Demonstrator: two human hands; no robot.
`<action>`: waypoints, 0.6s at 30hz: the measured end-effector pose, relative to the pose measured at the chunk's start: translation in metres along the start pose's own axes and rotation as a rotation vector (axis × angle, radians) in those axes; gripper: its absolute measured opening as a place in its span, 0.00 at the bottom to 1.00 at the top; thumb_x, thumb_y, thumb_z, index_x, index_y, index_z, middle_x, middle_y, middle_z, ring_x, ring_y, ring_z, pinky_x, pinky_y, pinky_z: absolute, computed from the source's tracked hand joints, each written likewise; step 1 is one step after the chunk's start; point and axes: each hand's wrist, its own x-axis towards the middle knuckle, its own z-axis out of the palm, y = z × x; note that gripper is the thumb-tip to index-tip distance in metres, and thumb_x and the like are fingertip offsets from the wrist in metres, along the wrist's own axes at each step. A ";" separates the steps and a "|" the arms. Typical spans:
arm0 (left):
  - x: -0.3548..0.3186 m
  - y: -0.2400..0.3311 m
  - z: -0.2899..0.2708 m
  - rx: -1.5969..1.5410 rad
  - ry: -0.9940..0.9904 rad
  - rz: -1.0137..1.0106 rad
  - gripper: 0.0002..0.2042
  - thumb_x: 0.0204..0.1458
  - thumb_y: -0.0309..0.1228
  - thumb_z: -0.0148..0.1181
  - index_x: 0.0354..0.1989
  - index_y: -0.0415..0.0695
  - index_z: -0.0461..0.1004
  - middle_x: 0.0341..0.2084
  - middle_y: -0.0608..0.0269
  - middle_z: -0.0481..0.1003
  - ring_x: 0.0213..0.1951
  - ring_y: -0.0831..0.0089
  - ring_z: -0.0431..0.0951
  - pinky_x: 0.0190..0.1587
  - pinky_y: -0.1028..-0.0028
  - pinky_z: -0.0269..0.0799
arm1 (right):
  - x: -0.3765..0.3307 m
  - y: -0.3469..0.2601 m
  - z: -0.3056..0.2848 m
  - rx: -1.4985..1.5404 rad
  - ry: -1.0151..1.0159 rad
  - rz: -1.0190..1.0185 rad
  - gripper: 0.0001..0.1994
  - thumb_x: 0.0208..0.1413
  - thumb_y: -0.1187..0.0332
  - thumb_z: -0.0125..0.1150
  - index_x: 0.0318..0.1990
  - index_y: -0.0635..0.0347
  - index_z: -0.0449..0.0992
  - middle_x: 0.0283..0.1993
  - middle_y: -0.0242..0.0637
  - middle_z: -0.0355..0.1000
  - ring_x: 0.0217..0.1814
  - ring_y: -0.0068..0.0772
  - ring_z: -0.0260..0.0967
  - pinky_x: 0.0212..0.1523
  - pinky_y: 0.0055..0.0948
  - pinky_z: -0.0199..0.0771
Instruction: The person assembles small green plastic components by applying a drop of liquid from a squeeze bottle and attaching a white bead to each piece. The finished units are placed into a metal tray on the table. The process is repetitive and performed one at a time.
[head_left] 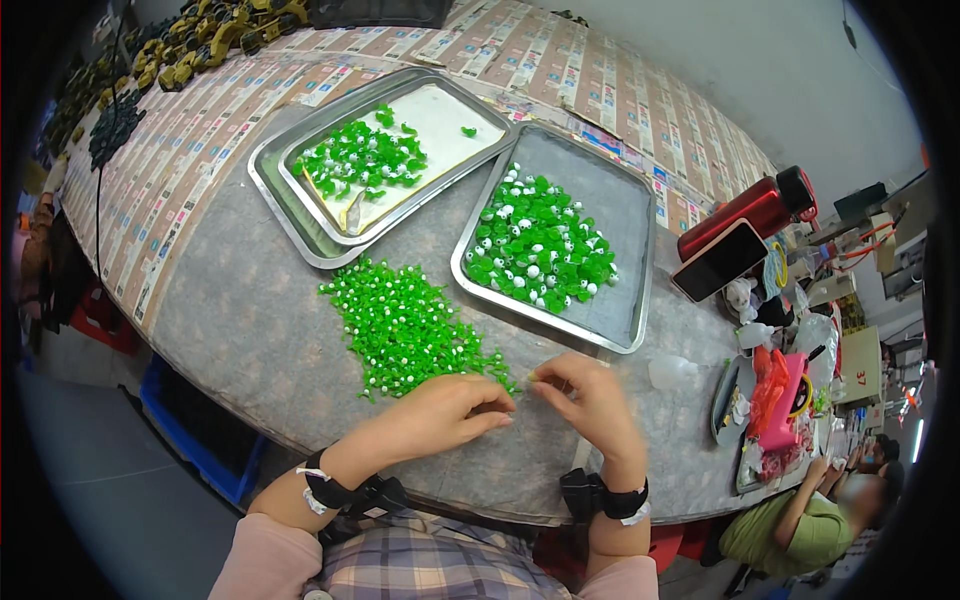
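A loose pile of small bright green plastic pieces with white dots lies on the grey table covering. My left hand is at the pile's near right edge, fingers curled together; whatever they may hold is hidden. Just to its right, my right hand pinches thumb and forefinger, with a tiny speck at the tips too small to name. The two hands are close but apart. Beyond them, a metal tray holds larger green pieces with white balls.
Further left, stacked metal trays hold more green-and-white pieces. A red bottle and a phone stand at the right, near a pink container. A person in a green top sits beyond. Yellow toy parts lie far left.
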 end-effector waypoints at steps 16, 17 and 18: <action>0.008 0.008 0.019 -0.884 0.229 -0.183 0.09 0.46 0.23 0.51 0.37 0.37 0.68 0.28 0.62 0.72 0.30 0.78 0.73 0.32 0.81 0.68 | -0.009 -0.003 0.008 0.599 0.100 0.098 0.05 0.39 0.75 0.59 0.26 0.63 0.70 0.23 0.30 0.67 0.24 0.17 0.62 0.26 0.16 0.61; 0.009 0.005 0.021 -0.916 0.239 -0.186 0.09 0.46 0.22 0.51 0.37 0.37 0.68 0.28 0.61 0.72 0.30 0.77 0.73 0.32 0.80 0.69 | -0.011 -0.005 0.008 0.602 0.105 0.096 0.05 0.39 0.75 0.59 0.26 0.63 0.71 0.23 0.30 0.67 0.24 0.17 0.62 0.26 0.16 0.62; 0.009 0.003 0.022 -0.948 0.250 -0.189 0.08 0.46 0.22 0.51 0.36 0.37 0.68 0.28 0.61 0.72 0.30 0.76 0.73 0.32 0.79 0.69 | -0.012 -0.009 0.004 0.520 0.188 0.059 0.05 0.40 0.75 0.59 0.26 0.64 0.70 0.23 0.31 0.67 0.24 0.17 0.62 0.26 0.16 0.62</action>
